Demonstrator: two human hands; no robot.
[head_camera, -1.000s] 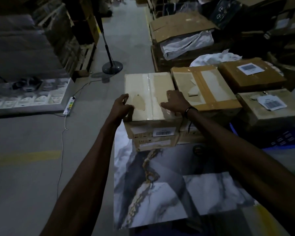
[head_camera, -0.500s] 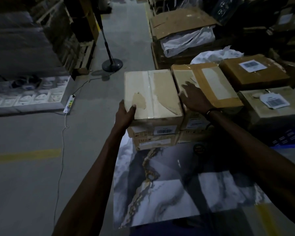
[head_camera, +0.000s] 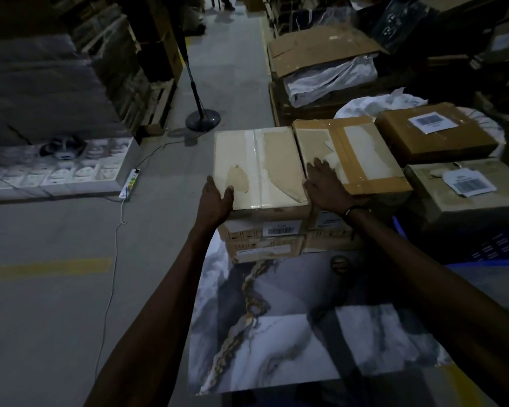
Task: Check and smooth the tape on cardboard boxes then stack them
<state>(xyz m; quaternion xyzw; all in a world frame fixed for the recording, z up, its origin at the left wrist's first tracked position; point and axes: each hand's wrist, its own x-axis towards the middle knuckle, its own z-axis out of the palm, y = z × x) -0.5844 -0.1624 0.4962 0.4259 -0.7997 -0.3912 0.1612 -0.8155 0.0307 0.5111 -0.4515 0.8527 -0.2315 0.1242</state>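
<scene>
Centre of frame: a pale cardboard box [head_camera: 259, 168], sealed by a strip of clear tape [head_camera: 254, 168] running front to back, sits on top of a stack of similar boxes resting on a marbled slab [head_camera: 276, 333]. The left hand [head_camera: 215, 198] grips the box's near-left corner, thumb on the top face, fingers curled down the side. The right hand [head_camera: 323, 183] lies flat with fingers extended on the adjacent box [head_camera: 350, 157], touching the seam between the two. Right of frame: labelled cartons [head_camera: 435, 136]. Upper centre: a stand base [head_camera: 202, 120] on the floor; a power strip [head_camera: 130, 183] lies at left.
</scene>
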